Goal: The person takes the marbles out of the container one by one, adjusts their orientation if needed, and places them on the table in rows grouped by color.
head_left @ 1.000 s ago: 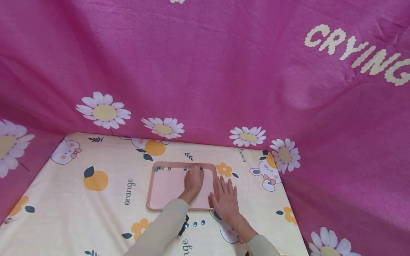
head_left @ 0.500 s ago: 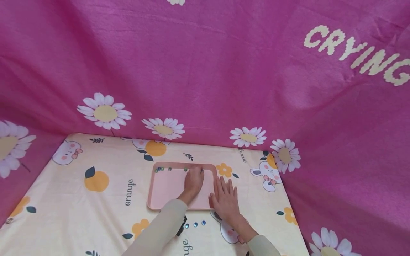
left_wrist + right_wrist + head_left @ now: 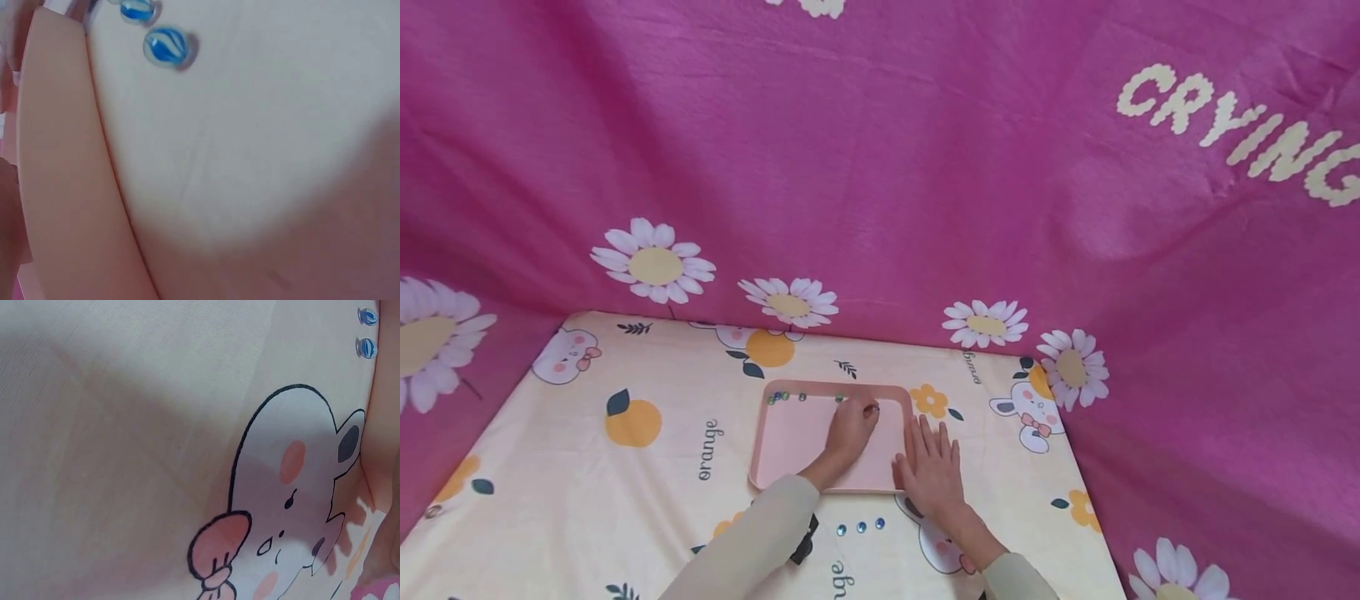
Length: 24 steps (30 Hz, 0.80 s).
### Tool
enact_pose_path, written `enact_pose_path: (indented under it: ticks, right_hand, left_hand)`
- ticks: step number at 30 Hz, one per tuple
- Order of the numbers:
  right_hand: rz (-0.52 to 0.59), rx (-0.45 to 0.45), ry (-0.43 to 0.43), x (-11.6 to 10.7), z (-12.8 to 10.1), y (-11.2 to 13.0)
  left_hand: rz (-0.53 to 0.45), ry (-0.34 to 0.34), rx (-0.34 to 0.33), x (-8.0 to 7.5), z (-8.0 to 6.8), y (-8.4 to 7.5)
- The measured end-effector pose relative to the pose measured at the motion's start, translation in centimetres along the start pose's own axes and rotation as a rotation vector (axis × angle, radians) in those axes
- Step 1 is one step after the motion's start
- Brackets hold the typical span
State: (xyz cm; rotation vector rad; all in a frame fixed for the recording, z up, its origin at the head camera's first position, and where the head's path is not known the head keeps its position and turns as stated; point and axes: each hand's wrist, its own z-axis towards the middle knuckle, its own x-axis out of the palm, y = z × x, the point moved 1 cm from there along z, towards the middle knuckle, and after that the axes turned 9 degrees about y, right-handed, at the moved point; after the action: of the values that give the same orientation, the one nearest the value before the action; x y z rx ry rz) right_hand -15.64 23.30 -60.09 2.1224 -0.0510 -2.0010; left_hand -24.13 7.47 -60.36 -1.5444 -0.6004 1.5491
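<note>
My left hand is inside the pink tray, near its far right corner. Thumb and curled fingers pinch a small dark marble, mostly covered by the fingers. My right hand lies with straight fingers against the tray's right rim. Along the tray's far wall sit several marbles, with a green one just left of my left hand and a cluster in the far left corner. On the cloth before the tray, three blue marbles form a row; a blue-and-white swirled marble shows in the left wrist view.
A cream cloth printed with oranges, flowers and rabbits covers the table. Pink fabric with daisies hangs behind and at both sides. A small round item lies by the left edge.
My left hand has drawn slightly back from the far wall, with the marble that lay at its fingertips now between them. The right hand stays at the rim.
</note>
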Motion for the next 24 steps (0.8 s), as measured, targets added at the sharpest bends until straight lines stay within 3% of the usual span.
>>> enact_pose_path:
  ticks: [7, 15, 24]
  right_hand:
    - [-0.008, 0.02, 0.023, 0.0, 0.0, 0.0]
    - [0.002, 0.02, 0.023, 0.0, -0.1, -0.1]
    - [-0.012, 0.004, 0.014, 0.1, 0.0, -0.1]
  left_hand:
    - [-0.124, 0.001, 0.005, -1.2, -1.7, 0.0]
    - [-0.241, 0.09, 0.047, -2.6, -3.8, -0.2]
    - [-0.289, 0.125, 0.039, -3.9, -6.5, -1.0]
